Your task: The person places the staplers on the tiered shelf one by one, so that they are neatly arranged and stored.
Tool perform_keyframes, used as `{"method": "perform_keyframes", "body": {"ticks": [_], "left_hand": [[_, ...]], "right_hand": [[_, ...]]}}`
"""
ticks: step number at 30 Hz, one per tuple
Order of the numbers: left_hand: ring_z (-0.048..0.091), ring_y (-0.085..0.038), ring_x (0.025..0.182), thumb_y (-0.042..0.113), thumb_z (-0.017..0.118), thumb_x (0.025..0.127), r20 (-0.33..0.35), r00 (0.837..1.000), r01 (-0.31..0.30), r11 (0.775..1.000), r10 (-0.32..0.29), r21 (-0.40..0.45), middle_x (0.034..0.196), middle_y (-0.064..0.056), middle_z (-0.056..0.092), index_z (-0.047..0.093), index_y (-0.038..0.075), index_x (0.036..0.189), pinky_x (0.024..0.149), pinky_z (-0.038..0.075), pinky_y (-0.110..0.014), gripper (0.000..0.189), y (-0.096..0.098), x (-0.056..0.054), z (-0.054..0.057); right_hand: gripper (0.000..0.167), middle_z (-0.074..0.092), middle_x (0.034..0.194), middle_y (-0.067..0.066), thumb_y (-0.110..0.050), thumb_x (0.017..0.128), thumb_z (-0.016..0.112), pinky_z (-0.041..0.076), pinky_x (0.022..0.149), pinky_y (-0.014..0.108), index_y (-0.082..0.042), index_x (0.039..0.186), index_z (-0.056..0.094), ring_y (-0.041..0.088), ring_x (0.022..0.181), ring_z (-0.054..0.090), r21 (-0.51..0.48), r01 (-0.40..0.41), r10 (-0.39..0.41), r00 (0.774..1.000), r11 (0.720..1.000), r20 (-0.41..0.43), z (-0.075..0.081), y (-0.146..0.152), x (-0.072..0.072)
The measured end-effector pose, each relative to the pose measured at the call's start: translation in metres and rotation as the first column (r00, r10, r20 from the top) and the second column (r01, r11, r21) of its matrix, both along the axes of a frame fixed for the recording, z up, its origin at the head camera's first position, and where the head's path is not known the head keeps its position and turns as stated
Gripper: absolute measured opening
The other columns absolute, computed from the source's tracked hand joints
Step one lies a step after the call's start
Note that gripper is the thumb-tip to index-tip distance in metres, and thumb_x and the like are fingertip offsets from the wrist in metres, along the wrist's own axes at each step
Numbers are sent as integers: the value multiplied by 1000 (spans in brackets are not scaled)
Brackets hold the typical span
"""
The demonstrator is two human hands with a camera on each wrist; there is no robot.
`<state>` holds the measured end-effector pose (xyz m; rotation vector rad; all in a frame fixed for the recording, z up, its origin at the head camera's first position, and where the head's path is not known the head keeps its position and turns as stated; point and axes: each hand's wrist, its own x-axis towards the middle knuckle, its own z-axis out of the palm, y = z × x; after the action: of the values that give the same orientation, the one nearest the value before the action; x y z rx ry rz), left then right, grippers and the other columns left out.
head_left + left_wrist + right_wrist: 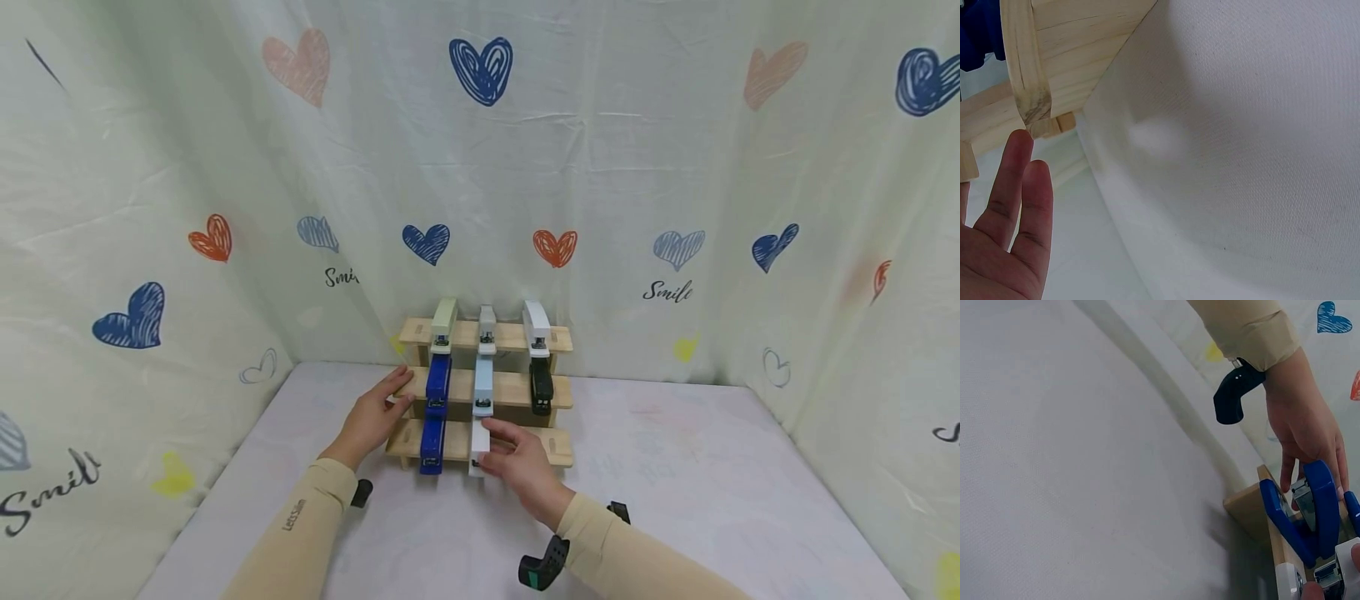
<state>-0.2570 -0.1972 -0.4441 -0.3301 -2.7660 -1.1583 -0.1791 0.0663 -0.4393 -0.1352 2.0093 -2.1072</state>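
Observation:
A white stapler (477, 442) sits mid-way along the bottom step of a wooden rack (555, 448). My right hand (525, 471) pinches its front end, with fingertips (1313, 592) on it in the right wrist view. My left hand (375, 419) holds the left end of the middle step, thumb by the front edge and fingers toward the back. Two of its fingers (1036, 200) extend straight beside the wood in the left wrist view. Left of the white stapler stands a blue stapler (432, 446); in the right wrist view a blue stapler (1322, 506) shows its parted arms.
The middle step bears another blue stapler (438, 385), a light blue one (483, 385) and a black one (541, 385). On top are pale green (444, 321), grey (487, 327) and white (536, 323) staplers. A heart-print curtain (600, 167) hangs behind the white table (660, 467).

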Motion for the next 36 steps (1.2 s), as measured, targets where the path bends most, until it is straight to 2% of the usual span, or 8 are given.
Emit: {"method": "perform_keyframes", "body": {"ticks": [17,26,36], "left_hand": [[59,-31,117,24,58,103,-14,1000,5,1000,-5,-2,159,-5,34,47,9,150,94,51,-46,50,0,0,-1],[59,-34,118,24,58,103,-22,1000,4,1000,-4,-3,159,-6,34,46,6,150,94,51,-47,51,0,2,2],[60,-33,116,24,58,103,-14,1000,1,1000,-1,-9,159,-5,34,47,7,150,94,51,-47,50,0,1,1]], "right_hand": [[56,54,135,26,7,89,68,55,89,41,2,142,52,33,118,60,16,1,-1,1000,1000,-3,0,3,0],[50,54,135,23,5,89,69,55,89,40,1,138,57,33,119,60,36,-15,15,1000,999,-4,7,8,2],[57,47,141,28,1,88,71,55,91,39,4,141,51,41,126,52,132,-39,45,998,991,-46,16,34,12]]}}
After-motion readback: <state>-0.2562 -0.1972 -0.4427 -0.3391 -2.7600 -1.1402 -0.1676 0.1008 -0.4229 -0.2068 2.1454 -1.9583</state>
